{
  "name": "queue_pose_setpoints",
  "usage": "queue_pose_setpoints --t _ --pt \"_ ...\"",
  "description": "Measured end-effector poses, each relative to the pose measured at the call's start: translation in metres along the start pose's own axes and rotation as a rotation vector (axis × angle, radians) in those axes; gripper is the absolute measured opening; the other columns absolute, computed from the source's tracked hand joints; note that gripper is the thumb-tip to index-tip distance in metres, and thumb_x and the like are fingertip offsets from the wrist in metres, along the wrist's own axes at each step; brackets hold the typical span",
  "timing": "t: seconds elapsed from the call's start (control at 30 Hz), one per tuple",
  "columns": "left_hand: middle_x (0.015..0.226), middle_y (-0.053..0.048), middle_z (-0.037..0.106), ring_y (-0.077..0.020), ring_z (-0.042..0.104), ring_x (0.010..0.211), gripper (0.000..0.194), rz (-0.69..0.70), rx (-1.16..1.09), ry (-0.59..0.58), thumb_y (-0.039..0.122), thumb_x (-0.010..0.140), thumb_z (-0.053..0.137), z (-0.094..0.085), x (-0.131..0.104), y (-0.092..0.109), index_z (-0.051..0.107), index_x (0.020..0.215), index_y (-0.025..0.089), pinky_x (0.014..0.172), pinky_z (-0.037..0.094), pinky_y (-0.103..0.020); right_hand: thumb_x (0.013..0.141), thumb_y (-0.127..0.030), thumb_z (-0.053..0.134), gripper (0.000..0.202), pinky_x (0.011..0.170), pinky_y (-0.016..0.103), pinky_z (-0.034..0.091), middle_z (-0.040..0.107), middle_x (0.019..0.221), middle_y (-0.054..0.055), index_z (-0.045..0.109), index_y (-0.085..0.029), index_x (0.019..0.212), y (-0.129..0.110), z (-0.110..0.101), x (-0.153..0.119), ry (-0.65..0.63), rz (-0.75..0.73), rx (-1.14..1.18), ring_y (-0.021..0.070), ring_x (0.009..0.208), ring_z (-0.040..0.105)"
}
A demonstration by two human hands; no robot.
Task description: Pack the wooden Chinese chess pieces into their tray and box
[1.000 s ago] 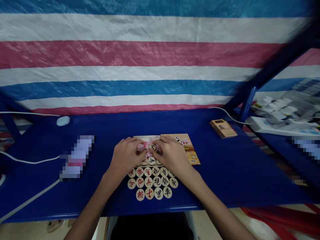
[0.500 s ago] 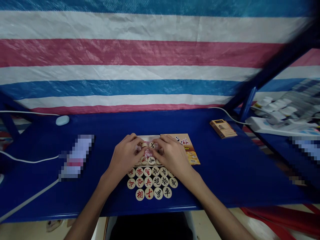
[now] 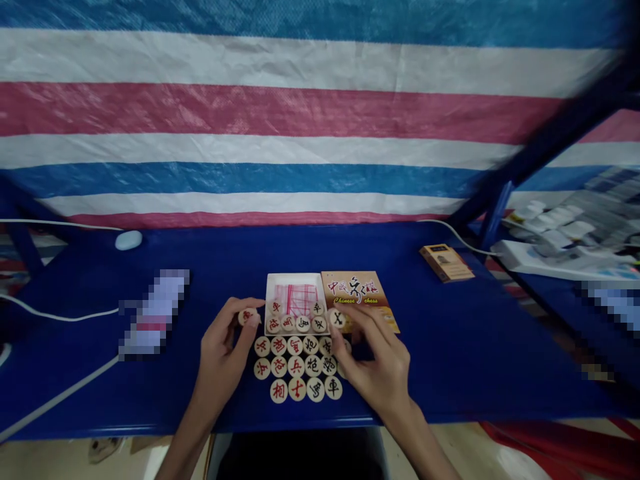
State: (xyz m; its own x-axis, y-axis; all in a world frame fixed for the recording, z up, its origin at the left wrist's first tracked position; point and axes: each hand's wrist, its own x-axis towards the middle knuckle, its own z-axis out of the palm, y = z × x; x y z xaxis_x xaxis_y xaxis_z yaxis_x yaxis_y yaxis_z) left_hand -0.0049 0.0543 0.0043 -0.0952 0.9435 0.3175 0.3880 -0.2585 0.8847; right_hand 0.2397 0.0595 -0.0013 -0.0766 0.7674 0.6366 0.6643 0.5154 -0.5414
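Between thumb and fingers, my left hand (image 3: pixel 227 347) pinches a red-marked Chinese chess piece (image 3: pixel 247 317), left of the white box (image 3: pixel 270 287). My right hand (image 3: pixel 377 353) pinches a black-marked Chinese chess piece (image 3: pixel 337 319) at the box's right edge. Inside the box, several round pieces (image 3: pixel 303 324) line the near side, and a pink-lined sheet (image 3: pixel 299 300) lies behind them. Rows of pieces (image 3: pixel 296 367) lie face up on the table in front, red-marked on the left and black-marked on the right. My right hand partly covers the right end of these rows.
A brown box lid (image 3: pixel 355 287) printed "Chinese chess" lies right of the white box. On the blue table (image 3: pixel 215 267) are a small brown carton (image 3: pixel 447 263), a blurred phone (image 3: pixel 155 313) with a cable, and a pale mouse-like object (image 3: pixel 129 240). A power strip (image 3: pixel 550 260) stands at right.
Both hands have moved apart and toward me, out of the white box, each with a chess piece. The box's inside and the lid's print now show.
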Motion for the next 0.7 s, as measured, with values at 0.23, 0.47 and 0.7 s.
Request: queue_pose_setpoints --t 0.23,0.47,0.7 --pt "0.093 -0.001 0.066 -0.0135 0.06 0.076 0.026 0.053 0.047 -0.02 0.027 0.098 0.059 0.004 -0.017 -0.003 0.065 0.123 0.029 0.067 0.05 -0.026 0.087 -0.016 0.069 0.038 0.065 0.032 0.057 0.069 0.105 0.006 0.064 -0.026 0.123 -0.013 0.002 -0.013 -0.025 0.011 0.075 0.0163 0.076 0.066" --pt "0.077 0.003 0.072 -0.0093 0.058 0.054 0.015 0.086 0.08 -0.004 0.03 0.091 0.069 0.011 -0.02 0.002 0.072 0.106 0.026 0.051 0.048 -0.022 0.084 -0.015 0.074 0.049 0.068 0.032 0.059 0.073 0.103 0.004 0.06 -0.028 0.129 -0.016 0.008 -0.018 -0.103 -0.145 0.045 0.0178 0.081 0.07" --pt "0.076 0.002 0.068 -0.0111 0.063 0.064 0.031 -0.098 -0.082 -0.018 0.032 0.096 0.061 0.004 -0.016 0.0 0.063 0.127 0.027 0.057 0.052 -0.021 0.086 -0.019 0.073 0.037 0.051 0.029 0.047 0.066 0.093 0.002 0.063 -0.028 0.12 -0.016 0.007 -0.016 -0.059 0.034 0.128 0.011 0.057 0.051"
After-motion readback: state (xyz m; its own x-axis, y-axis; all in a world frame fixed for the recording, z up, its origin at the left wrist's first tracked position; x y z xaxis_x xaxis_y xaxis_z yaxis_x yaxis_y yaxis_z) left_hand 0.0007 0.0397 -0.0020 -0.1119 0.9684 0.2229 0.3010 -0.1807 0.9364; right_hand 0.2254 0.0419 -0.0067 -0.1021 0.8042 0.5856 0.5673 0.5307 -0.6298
